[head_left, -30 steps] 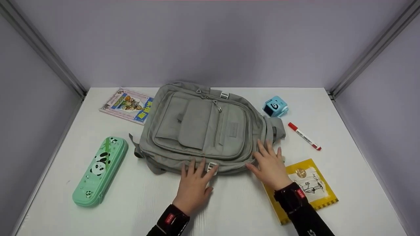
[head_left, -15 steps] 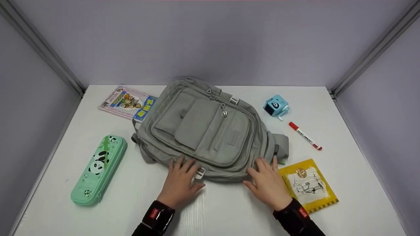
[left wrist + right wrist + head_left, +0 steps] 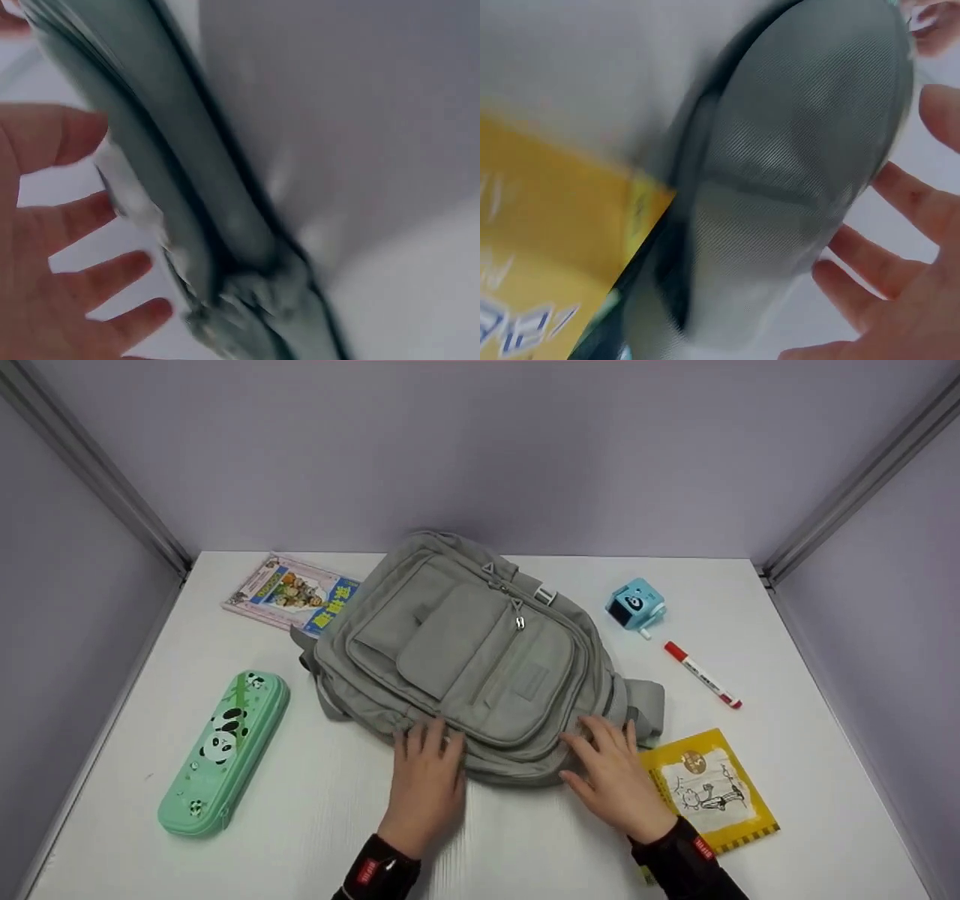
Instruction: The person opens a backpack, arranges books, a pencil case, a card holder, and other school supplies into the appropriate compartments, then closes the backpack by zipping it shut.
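A grey backpack (image 3: 457,656) lies slantwise on the white table, zipped front pocket facing up. My left hand (image 3: 426,791) touches its near edge with straight, spread fingers. At the near right corner, the fingertips of my right hand (image 3: 621,784) rest on the fabric, thumb apart. In the left wrist view the left hand (image 3: 75,262) has its fingers extended beside the side of the backpack (image 3: 180,142). The right wrist view has the right hand (image 3: 900,262) spread against a mesh side pocket (image 3: 795,165). Neither hand is curled round the backpack.
A green panda pencil case (image 3: 225,754) lies at the left. Behind it, a pink picture book (image 3: 296,594) is partly under the backpack. On the right are a blue pencil sharpener (image 3: 636,605), a red-capped marker (image 3: 703,675) and a yellow book (image 3: 709,787). Grey walls enclose the table.
The backpack has turned clockwise, its near right end coming toward me and its far left end moving away. Both hands have stayed at its near edge; the left moved left, then back right.
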Available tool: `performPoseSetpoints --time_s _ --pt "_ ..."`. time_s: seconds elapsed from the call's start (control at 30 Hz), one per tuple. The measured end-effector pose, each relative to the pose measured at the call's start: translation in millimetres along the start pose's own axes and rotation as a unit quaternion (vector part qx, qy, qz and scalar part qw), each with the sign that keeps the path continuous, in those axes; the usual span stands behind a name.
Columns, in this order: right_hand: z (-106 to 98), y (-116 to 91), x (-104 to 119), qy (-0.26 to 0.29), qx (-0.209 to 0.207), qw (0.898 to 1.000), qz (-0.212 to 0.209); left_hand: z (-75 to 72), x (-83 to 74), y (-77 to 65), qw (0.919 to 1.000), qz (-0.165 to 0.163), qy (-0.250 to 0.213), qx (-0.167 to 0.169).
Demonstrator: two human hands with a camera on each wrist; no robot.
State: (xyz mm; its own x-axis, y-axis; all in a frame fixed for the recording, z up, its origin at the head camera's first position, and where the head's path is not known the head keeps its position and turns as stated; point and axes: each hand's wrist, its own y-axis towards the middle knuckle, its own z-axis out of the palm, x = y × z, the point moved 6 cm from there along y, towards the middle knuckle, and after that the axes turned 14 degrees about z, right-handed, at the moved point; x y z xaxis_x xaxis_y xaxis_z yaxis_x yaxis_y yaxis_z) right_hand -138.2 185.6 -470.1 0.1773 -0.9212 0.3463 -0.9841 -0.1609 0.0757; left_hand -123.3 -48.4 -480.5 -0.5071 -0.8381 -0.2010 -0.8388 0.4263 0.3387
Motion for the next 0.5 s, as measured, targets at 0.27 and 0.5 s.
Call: performPoseSetpoints --time_s 0.27,0.5 --pt "-6 25 -30 0.005 -0.004 0.998 0.057 19.7 -50.0 -9.1 0.9885 0.048 -0.102 0.101" --pt "-1 26 -19 -0.001 -0.037 0.999 0.032 22.4 -32.3 -13.3 0.987 0.015 -0.137 0.083"
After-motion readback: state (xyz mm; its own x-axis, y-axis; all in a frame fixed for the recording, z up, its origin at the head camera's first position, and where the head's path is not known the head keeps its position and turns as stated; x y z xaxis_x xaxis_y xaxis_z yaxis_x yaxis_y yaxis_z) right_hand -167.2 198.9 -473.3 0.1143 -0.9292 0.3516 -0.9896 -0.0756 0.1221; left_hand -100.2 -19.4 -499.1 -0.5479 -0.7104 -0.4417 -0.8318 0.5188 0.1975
